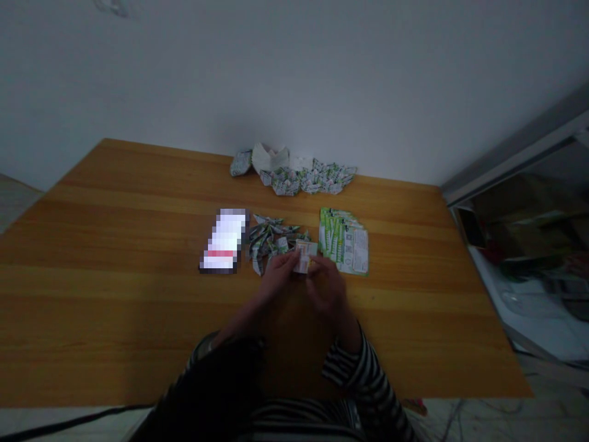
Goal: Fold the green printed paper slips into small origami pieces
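A small printed piece of paper (304,256) is held up between my two hands, over the near middle of the table. My left hand (279,270) pinches its left edge. On its right side, my right hand (327,283) has its fingers closed at the lower edge. Just behind my left hand lies a loose pile of folded paper pieces (265,236), grey with green bits. To the right of my right hand is a fanned stack of green and white printed sheets (354,248). Fine print on the paper is too small to read.
A lit phone (225,239), its screen blurred out, lies left of the pile. Against the wall stand joined folded-paper shapes (317,177) and a white pleated paper piece (270,158). The wooden table (115,245) meets the wall; a shelf (529,307) with objects stands at right.
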`<state>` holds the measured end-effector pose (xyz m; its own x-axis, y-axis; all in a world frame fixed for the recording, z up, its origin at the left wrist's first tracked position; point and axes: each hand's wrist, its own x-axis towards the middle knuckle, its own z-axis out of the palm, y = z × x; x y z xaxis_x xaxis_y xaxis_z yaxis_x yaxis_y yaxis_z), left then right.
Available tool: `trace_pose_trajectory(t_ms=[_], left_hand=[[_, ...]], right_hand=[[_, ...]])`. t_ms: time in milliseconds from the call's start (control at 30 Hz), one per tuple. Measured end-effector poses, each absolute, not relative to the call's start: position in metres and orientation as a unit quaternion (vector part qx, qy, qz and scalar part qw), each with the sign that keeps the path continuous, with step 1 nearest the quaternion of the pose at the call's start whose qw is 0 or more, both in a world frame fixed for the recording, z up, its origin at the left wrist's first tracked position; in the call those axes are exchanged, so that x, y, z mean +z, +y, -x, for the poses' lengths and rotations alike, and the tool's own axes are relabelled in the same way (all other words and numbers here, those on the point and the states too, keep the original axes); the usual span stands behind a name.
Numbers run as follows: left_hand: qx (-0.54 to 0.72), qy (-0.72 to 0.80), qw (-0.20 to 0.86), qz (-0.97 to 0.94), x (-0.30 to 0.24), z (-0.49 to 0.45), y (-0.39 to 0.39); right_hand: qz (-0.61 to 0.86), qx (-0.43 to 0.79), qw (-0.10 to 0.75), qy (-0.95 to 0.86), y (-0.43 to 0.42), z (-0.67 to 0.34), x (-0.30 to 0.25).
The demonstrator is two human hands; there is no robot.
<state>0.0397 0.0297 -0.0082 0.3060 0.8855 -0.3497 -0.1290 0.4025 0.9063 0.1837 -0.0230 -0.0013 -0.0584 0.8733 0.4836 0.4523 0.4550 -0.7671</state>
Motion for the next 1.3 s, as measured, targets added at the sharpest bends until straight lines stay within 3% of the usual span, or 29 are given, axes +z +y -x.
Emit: trace_pose_trajectory(t_ms=[67,267,433,700,1000,1167,1300], left_hand=[[0.361,0.443,0.745,-0.343,-0.007,-0.037,0.031],[0.315,0.419,0.796,-0.302,-0.009,-0.035,0.030],[0.302,0.408,0.794,-0.334,-0.013,-0.037,0.028],[0.316,0.407,0.740,-0.431,-0.009,-0.041,0.024],[0.242,0.333,0.849,-0.331,0.005,-0.029,0.029],[0.200,0.326,0.844,-0.375,0.003,-0.018,0.034],[0.239,0.316,0.798,-0.455,-0.005,-0.020,0.035]], right_hand=[[0.502,0.209,0.512,-0.665,-0.020,-0.193,0.004],[0.486,0.356,0.407,-0.686,-0.013,-0.222,0.004],[0.497,0.350,0.399,-0.686,-0.015,-0.225,-0.003],[0.515,0.320,0.468,-0.643,-0.011,-0.215,-0.007],[0.500,0.163,0.431,-0.733,-0.013,-0.228,-0.001],[0.465,0.200,0.373,-0.777,-0.010,-0.231,-0.004],[0.466,0.283,0.399,-0.737,-0.010,-0.221,-0.001]])
